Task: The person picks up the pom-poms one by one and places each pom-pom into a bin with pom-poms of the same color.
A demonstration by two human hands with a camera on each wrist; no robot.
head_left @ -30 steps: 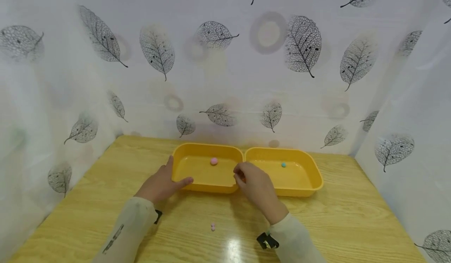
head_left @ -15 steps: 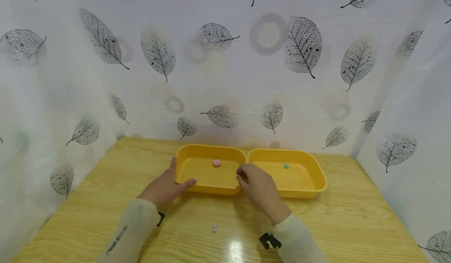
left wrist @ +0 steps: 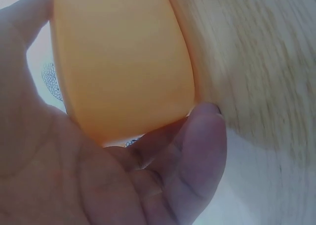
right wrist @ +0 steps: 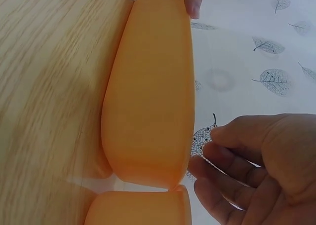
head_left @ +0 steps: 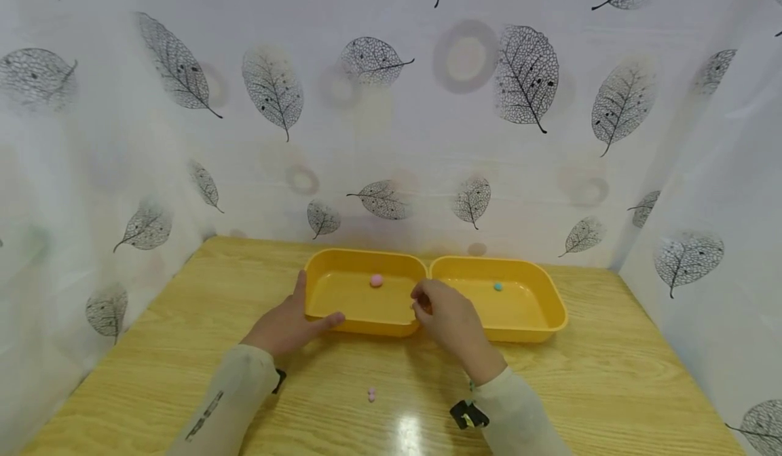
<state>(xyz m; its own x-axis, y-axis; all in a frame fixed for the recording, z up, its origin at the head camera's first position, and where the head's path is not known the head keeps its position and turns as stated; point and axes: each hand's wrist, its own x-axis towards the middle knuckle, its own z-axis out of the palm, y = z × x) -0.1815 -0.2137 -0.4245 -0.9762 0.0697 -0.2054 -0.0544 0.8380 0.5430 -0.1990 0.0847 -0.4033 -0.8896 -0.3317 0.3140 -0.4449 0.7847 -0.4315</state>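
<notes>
My left hand grips the left end of a yellow plastic tray, thumb along its near rim. In the left wrist view, its fingers curl around the tray's end wall. My right hand is over the spot where this tray meets a second yellow tray. Its fingers are loosely curled, fingertips right at the rim in the right wrist view, and nothing shows between them. A pink ball lies in the left tray; a smaller blue-green ball lies in the right one.
Small pink pieces lie on the wooden table in front of the left tray. A white curtain with leaf prints stands behind the trays and along both sides. Dark wrist straps show at the sleeves.
The whole view shifts slightly between frames. The right hand's thumb and fingertips look a little farther apart now. The left hand stays on the tray, and the balls lie where they were.
</notes>
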